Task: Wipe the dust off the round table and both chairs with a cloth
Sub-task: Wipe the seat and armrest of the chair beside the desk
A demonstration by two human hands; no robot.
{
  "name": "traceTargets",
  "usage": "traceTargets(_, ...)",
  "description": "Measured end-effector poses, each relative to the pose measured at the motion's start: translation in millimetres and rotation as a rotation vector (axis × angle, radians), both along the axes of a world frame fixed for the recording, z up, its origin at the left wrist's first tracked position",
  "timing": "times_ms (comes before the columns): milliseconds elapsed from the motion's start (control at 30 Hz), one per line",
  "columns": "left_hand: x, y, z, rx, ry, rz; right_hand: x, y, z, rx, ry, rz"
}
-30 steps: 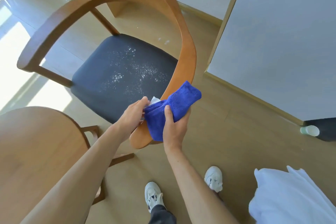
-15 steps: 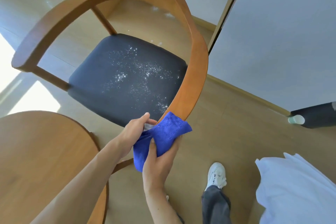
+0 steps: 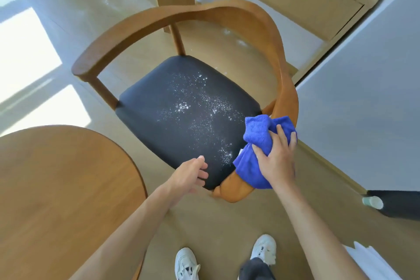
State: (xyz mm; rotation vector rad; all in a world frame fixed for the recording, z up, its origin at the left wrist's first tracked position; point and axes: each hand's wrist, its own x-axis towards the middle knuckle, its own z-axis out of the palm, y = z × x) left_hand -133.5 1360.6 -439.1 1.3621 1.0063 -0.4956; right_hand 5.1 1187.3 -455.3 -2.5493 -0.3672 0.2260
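The right hand (image 3: 276,157) presses a bunched blue cloth (image 3: 256,136) onto the near end of the chair's curved wooden armrest (image 3: 286,88), fingers curled round the wad, while the left hand (image 3: 189,176) hangs loose and holding nothing just over the front edge of the dark seat (image 3: 181,111). White dust (image 3: 204,107) is scattered across the middle and right of that seat, apparently untouched, and the round table (image 3: 63,188) sits beside the chair at lower left. The likely trouble from here is that a sweep along the rail brushes the cloth's trailing fold through the dust and flicks it onto the floor (or onto wood already cleaned); a loose wad could also slip off the narrow rail. Half a second ago both hands held the cloth together at the armrest; since then the left has let go and drawn away toward the seat front, leaving the right alone on the cloth.
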Motion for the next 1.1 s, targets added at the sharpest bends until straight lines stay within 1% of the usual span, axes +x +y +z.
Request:
traceTargets(200,-2,28,3,0.023,-0.027,0.092,59,19,7,-0.231,-0.053,0.052)
traceTargets(300,17,46,0,0.045,-0.036,0.158,85,33,2,-0.282,-0.121,0.108)
traceTargets(367,34,58,-5,0.043,-0.026,0.209,108,44,-3,-0.297,-0.137,0.186)
traceTargets(433,54,69,-9,0.053,-0.018,0.269,135,60,-6,-0.298,-0.149,0.344)
traceTargets(500,75,79,-13,0.086,-0.011,0.329,164,79,-9,-0.240,-0.086,0.514)
traceTargets(567,95,86,-15,0.133,-0.003,0.368,188,99,-12,-0.162,0.086,0.608)
traceTargets(633,111,92,-16,0.193,0.014,0.381,204,120,-14,0.012,0.270,0.639)
traceTargets(667,119,95,-16,0.220,0.026,0.387,209,130,-16,0.094,0.335,0.629)
traceTargets(700,125,98,-16,0.244,0.036,0.389,214,138,-19,0.150,0.358,0.605)
traceTargets(800,135,106,-20,0.274,0.054,0.407,225,164,-33,0.241,0.412,0.490)
traceTargets(833,136,108,-23,0.273,0.060,0.428,228,173,-40,0.251,0.430,0.481)
traceTargets(967,128,110,-43,0.267,0.083,0.481,232,218,-56,0.295,0.443,0.585)
traceTargets(1067,117,114,-65,0.244,0.092,0.525,232,252,-68,0.298,0.344,0.685)
traceTargets(1100,114,116,-72,0.240,0.092,0.537,233,261,-76,0.258,0.301,0.702)
